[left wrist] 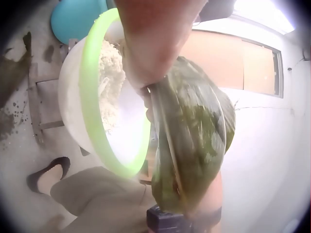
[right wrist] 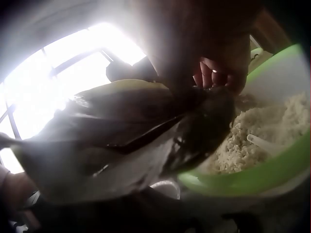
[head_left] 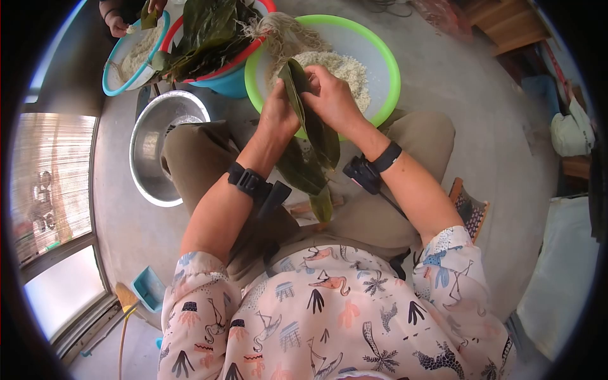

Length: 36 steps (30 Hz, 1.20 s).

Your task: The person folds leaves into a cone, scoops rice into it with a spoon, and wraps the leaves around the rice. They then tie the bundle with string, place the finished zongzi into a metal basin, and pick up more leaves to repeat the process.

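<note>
Both hands hold long green wrapping leaves (head_left: 323, 142) near the inner edge of a green-rimmed basin (head_left: 391, 60). My left hand (head_left: 279, 109) grips the leaves from the left, its thumb along their upper end. From the other side, my right hand (head_left: 334, 98) pinches the same leaves near the top with bent fingers. The leaves are folded lengthwise, and their tips hang down between the knees. In the left wrist view, the broad glossy leaf surface (left wrist: 194, 136) hides most of the fingers. White rice (right wrist: 238, 145) fills part of the basin, with a white spoon handle (right wrist: 265, 144) in it.
A bundle of pale strings (head_left: 278, 30) lies over the basin's far left rim. Further left, more leaves (head_left: 212, 31) heap in a red-rimmed basin. A metal bowl (head_left: 147, 152) stands by the left knee. Another person's hand (head_left: 117, 26) is over a blue-rimmed basin (head_left: 114, 88).
</note>
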Each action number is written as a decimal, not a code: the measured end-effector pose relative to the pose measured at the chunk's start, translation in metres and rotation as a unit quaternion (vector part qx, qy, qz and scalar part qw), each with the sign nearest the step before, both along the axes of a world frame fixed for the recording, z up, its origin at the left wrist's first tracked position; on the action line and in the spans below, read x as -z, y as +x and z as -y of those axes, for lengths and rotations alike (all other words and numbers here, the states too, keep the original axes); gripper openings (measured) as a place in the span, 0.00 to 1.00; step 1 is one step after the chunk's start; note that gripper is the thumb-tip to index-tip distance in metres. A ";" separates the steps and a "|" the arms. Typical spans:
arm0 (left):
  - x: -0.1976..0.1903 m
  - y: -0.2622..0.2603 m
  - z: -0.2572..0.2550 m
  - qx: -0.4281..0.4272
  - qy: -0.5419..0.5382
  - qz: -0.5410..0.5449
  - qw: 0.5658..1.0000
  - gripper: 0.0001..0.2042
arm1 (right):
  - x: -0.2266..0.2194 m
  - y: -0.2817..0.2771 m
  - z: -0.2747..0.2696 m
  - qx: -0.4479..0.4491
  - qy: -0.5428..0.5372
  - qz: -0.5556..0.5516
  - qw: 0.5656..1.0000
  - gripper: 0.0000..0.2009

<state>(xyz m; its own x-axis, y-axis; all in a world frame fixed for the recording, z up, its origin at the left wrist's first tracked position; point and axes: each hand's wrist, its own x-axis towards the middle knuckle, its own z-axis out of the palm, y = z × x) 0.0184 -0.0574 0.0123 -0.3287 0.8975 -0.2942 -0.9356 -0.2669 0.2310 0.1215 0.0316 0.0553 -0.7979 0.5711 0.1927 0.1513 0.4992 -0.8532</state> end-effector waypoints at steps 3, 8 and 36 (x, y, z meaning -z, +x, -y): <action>-0.006 -0.004 0.000 -0.048 -0.047 -0.020 0.998 0.26 | -0.010 0.007 0.009 -0.012 0.107 -0.003 0.994 0.24; -0.002 -0.020 0.007 -0.036 0.077 0.048 0.995 0.27 | -0.032 0.017 0.024 -0.017 0.146 -0.031 0.989 0.25; 0.012 -0.070 0.077 -0.034 -0.091 0.017 0.995 0.16 | 0.094 -0.040 -0.049 0.002 0.243 0.255 0.936 0.08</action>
